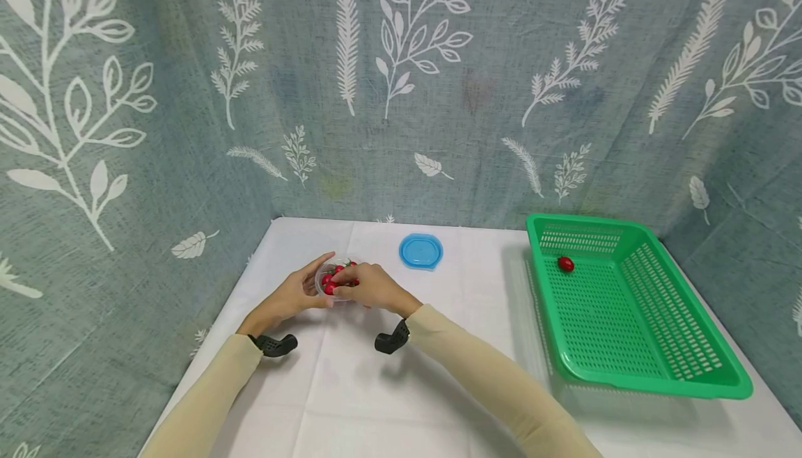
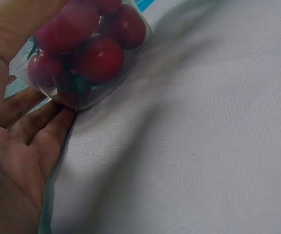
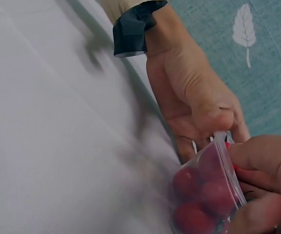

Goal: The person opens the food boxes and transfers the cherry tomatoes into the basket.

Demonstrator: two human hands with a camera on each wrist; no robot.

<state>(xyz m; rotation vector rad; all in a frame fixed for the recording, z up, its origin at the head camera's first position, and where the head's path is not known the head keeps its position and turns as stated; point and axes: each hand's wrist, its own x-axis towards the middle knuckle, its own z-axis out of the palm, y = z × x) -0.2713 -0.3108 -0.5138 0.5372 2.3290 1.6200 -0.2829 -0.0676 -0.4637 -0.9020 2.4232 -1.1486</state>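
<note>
A clear plastic tub (image 3: 223,165) filled with red cherry tomatoes (image 2: 100,59) and some green stems stands on the white cloth. My left hand (image 1: 291,294) holds the tub from its left side, the thumb at the near rim and the other fingers around the far side and low wall. From the right, my right hand (image 1: 374,287) reaches over the rim, its thumb and fingers curled in among the fruit. A cherry tomato (image 1: 330,289) shows at its fingertips, pinched there and partly hidden by them.
Behind and right of the tub lies a blue lid (image 1: 421,252). At the right stands a green basket (image 1: 554,319) with a single red tomato (image 1: 566,264) near its back left corner. A patterned curtain (image 1: 401,159) borders the table.
</note>
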